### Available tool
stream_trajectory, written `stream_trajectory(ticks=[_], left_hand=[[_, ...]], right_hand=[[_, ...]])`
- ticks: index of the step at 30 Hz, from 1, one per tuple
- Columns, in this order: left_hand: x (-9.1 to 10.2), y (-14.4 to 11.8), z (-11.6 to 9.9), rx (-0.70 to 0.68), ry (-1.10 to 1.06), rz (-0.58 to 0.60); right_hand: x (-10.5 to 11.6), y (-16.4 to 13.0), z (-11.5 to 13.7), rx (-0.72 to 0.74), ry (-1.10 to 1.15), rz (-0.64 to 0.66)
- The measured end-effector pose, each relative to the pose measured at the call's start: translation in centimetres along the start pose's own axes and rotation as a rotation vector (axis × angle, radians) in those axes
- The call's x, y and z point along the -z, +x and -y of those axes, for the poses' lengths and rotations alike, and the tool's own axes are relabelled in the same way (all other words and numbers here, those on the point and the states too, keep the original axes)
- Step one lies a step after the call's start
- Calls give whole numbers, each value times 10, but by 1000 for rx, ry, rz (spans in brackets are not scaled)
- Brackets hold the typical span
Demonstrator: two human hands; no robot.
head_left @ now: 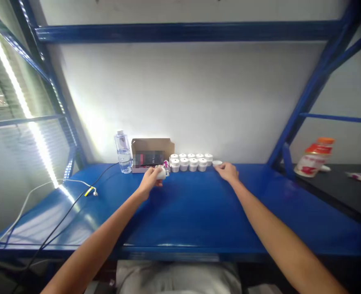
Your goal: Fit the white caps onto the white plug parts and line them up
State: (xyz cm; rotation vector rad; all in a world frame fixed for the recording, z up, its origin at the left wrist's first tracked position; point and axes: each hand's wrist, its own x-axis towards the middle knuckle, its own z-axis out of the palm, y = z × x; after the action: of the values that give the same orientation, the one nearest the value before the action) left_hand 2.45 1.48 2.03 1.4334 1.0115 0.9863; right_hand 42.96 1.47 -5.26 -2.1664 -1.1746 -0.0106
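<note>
My left hand (151,178) is closed around a small white jar (161,174) just in front of an open cardboard box (151,157). Several small white jars (190,161) stand in two rows against the wall to the right of the box. My right hand (228,171) rests on the blue shelf (199,208) at the right end of the rows, its fingertips touching a flat white lid (217,163). Whether it grips the lid is unclear.
A clear water bottle (123,152) stands left of the box. White and black cables (76,192) trail over the shelf's left side. A white bottle with an orange label (313,157) lies on the dark shelf to the right. Blue rack posts frame the bay.
</note>
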Motion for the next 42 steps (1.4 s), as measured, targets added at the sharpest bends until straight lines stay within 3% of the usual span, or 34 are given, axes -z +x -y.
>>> stream_trajectory(ticks=[6,12,16,19,22,26,32,37,42], left_hand=[[6,7,10,30,15,-25],[13,10,15,-89,163,41],[18,10,13,-239,487,27],[22,11,12,-295,738,-13],[28,11,10,-274,945,-35],[41,12,3,-187,1155,-98],[78,17,-3,-30,1259,-258],[99,21,-1,35,1231,-315],[98,16,-6,16,1241,-356]], right_hand=[[-5,5,-5,-3,-5,-18],[-2,1,1,14,-15,-48],[1,-8,17,259,-91,-109],[-2,-14,27,402,-187,-14],[-5,-15,29,430,-210,36],[-1,-12,30,419,-141,-53],[13,-15,40,306,-83,-87],[29,-22,40,263,-87,38],[43,-29,53,296,-37,299]])
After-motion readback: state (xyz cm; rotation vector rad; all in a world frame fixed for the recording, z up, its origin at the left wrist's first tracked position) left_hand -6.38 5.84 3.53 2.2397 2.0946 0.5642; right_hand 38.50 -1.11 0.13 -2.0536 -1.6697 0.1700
